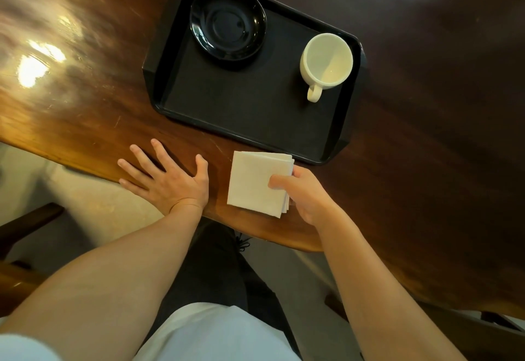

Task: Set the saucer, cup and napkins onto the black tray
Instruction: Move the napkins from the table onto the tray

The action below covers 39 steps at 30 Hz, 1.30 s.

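The black tray [241,110] lies on the wooden table. A black saucer [228,21] sits in its far left corner. A cream cup [326,61] stands upright at the tray's right side, handle toward me. A stack of white napkins [255,183] is just in front of the tray's near edge, over the table. My right hand [305,193] pinches the stack's right side, thumb on top. My left hand [167,179] rests flat on the table edge to the left of the napkins, fingers spread, holding nothing.
The glossy wooden table [85,91] has a curved near edge close to my body. A dark wooden chair part [25,221] shows at the lower left. The tray's near middle is bare.
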Available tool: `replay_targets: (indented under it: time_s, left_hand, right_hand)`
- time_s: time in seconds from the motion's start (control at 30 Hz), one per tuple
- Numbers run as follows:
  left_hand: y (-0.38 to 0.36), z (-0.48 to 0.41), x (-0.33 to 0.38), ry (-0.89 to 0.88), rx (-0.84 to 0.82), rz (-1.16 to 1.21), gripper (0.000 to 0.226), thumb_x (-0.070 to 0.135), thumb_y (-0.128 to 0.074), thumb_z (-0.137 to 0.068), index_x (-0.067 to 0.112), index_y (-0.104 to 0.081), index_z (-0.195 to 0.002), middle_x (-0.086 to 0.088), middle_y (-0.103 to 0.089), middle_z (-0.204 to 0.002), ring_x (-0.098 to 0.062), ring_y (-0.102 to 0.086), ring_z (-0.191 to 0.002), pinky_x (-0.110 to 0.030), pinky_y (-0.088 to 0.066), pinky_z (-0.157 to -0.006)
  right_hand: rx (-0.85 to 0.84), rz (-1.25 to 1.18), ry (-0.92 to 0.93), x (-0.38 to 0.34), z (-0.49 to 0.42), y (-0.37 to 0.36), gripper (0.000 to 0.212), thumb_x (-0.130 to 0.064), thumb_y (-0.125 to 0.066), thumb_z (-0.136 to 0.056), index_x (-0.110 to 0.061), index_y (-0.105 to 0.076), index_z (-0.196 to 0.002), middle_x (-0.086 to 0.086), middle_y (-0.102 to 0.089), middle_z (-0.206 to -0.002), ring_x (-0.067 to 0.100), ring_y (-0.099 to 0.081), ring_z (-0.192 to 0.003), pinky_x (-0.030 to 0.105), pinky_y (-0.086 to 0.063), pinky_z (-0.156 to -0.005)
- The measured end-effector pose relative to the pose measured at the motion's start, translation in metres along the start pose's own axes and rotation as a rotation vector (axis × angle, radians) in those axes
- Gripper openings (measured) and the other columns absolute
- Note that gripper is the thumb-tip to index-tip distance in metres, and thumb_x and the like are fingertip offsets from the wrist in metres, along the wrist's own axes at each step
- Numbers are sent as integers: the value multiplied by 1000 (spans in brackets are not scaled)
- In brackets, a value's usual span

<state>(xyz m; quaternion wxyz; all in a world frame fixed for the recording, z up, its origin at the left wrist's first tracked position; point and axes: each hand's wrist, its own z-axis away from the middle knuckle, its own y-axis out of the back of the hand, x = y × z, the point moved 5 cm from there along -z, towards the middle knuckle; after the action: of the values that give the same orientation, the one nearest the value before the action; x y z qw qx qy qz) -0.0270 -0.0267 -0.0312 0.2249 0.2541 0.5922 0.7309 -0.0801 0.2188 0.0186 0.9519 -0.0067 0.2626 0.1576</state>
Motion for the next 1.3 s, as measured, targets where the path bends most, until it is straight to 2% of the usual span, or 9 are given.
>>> replay_targets:
  time_s: [0.2,0.27,0.4,0.6,0.7,0.83,0.97,1.17,1.3]
  left_hand:
    - [-1,0,0,-2,6,-3,93,75,-34,-89,21,-22,-163,-17,-13,-172,-46,-6,-157,-64,-2,-123]
    - [-2,-1,0,-2,7,-4,93,75,-34,-88,21,-23,-163,-16,-13,-172,-46,-6,-157,-63,-1,-123]
    - [-2,-1,-1,3,6,-3,93,76,-34,-88,21,-23,-163,-16,-13,-172,-45,-6,-157,-63,0,-123]
    - [-2,-1,-1,3,12,3,93,76,-33,-88,21,-24,-163,-16,-15,-171,-46,-7,-157,-64,-3,-123]
    - [-2,-1,-1,8,8,3,94,77,-33,-87,22,-24,-163,-16,-15,-171,-45,-7,-157,-64,-3,-123]
    - [-2,-1,0,4,6,4,94,77,-34,-88,21,-24,-162,-16,-15,-171,-45,-7,-157,-64,-3,-123]
    - [-2,-1,-1,0,8,24,93,75,-36,-88,20,-24,-162,-17,-14,-171,-46,-6,-157,-64,-1,-122]
    - [0,-1,-1,-9,3,26,94,74,-37,-89,18,-23,-163,-18,-13,-171,-46,-6,-157,-64,-2,-122]
    - [0,-1,-1,-15,5,28,93,73,-36,-89,18,-23,-163,-18,-13,-171,-47,-6,-157,-65,-1,-122]
  right_hand:
    - [51,-44,109,-5,6,-3,32,-12,-74,-83,-38,-60,-97,-13,-65,-104,13,-62,-96,23,-49,-67]
    - [28,-109,122,-7,10,-3,35,-10,-73,-81,-37,-61,-100,-11,-68,-104,17,-63,-99,27,-53,-71]
    - [-104,-380,74,-7,17,-1,47,-12,-72,-70,-28,-62,-113,5,-67,-117,35,-61,-112,54,-58,-85]
    - [-204,-706,93,-16,22,2,67,-15,-74,-61,-24,-55,-124,12,-61,-119,37,-58,-114,45,-58,-71]
    - [-211,-725,159,-29,20,2,63,-13,-76,-61,-24,-59,-121,11,-65,-116,36,-60,-114,45,-58,-71]
    - [-134,-659,244,-53,16,5,51,-5,-71,-71,-25,-61,-117,13,-62,-124,36,-59,-117,53,-58,-83]
    - [-13,-615,277,-76,7,9,46,-3,-69,-75,-26,-61,-114,11,-62,-122,34,-60,-114,49,-60,-79]
    - [99,-595,278,-98,-12,12,39,0,-65,-82,-27,-63,-111,7,-66,-120,29,-62,-111,51,-59,-84]
    - [186,-507,257,-98,-27,9,39,-1,-65,-84,-30,-65,-109,1,-67,-114,23,-63,-106,46,-61,-82]
